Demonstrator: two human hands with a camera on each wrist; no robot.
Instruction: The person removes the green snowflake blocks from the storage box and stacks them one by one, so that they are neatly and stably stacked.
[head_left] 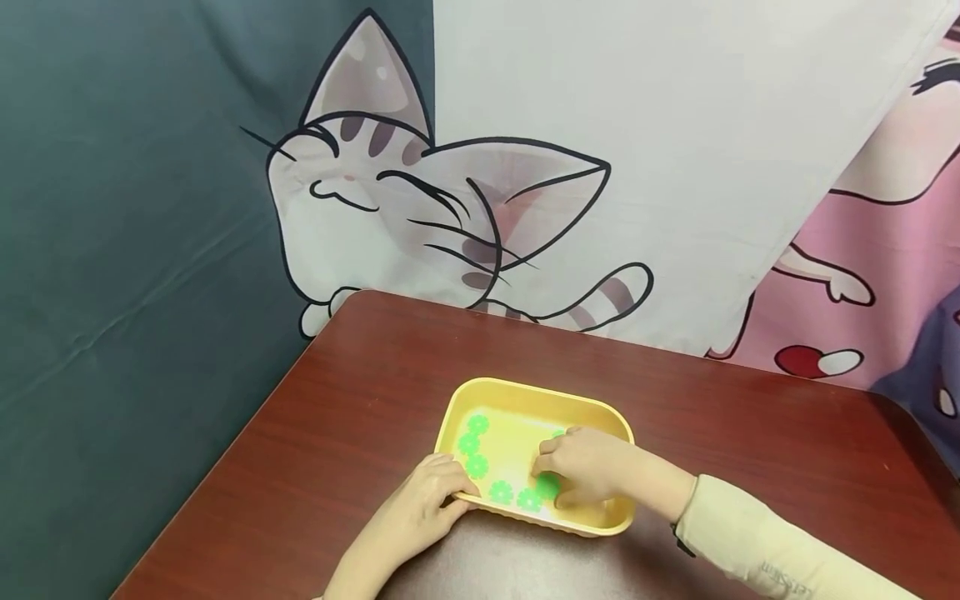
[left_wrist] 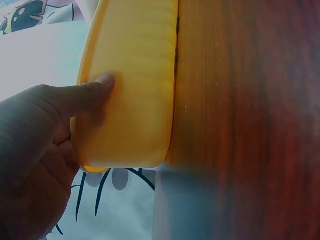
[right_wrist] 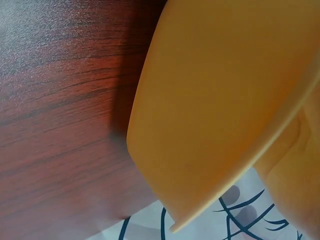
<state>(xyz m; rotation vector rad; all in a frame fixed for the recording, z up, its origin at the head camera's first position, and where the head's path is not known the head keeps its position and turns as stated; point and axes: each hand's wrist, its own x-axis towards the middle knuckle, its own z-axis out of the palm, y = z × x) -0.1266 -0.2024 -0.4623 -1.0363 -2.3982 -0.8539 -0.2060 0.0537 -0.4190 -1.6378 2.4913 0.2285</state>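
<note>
A yellow plastic tray stands on the table, with several small green flower-shaped pieces lying along its left and front sides. My left hand grips the tray's front left corner; in the left wrist view its thumb presses the outer wall, while the other fingers are mostly hidden. Reaching over the right side, my right hand is inside the tray with bent fingers. One green piece shows between its thumb and fingers; whether they pinch it is unclear. Another green piece peeks out behind that hand.
The brown wooden table extends around the tray. Behind it hangs a white cloth printed with a cartoon cat, and a dark grey-green cloth hangs along the left side. In the right wrist view the tray's outer wall fills much of the picture.
</note>
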